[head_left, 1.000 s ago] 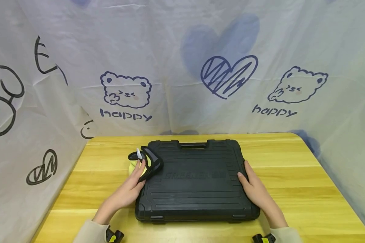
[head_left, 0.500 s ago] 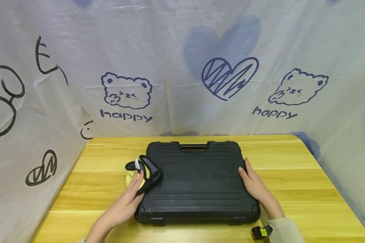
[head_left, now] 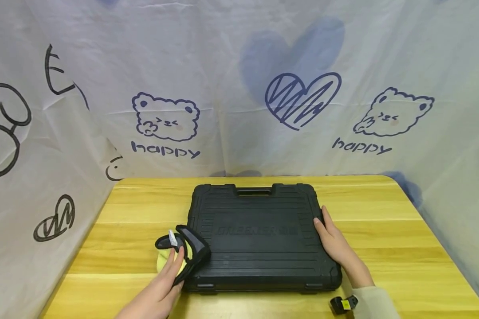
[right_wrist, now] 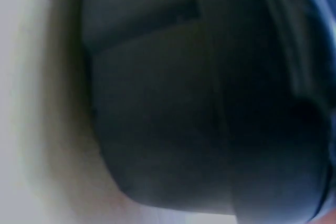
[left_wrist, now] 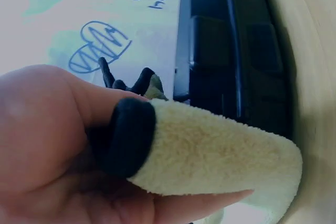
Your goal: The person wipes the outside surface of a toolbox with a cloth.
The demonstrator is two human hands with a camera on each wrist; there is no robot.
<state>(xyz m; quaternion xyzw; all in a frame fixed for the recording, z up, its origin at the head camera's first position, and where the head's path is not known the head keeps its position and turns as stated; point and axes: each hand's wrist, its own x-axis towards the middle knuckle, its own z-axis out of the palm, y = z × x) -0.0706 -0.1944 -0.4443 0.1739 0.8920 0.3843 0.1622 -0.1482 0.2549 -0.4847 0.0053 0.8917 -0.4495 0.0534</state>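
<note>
A black plastic tool case (head_left: 259, 237) lies shut and flat on the wooden table (head_left: 383, 230), handle at the far side. My left hand (head_left: 164, 283) grips a yellow fleecy pad with a black strap (head_left: 181, 250) against the case's near left corner; the left wrist view shows the pad (left_wrist: 210, 156) and its black edge held under my thumb, with the case side (left_wrist: 226, 56) just behind. My right hand (head_left: 335, 248) rests with straight fingers on the case's right edge. In the right wrist view only the blurred dark case (right_wrist: 199, 119) fills the frame.
A white cloth printed with bears and hearts (head_left: 239, 88) walls in the table at the back and both sides. Bare tabletop lies to the left (head_left: 119, 230) and right of the case. A small black and yellow device (head_left: 343, 305) sits at my right wrist.
My left hand has drawn the pad toward me along the case's left side, from the far left corner down to the near left corner. The right hand has stayed on the right edge.
</note>
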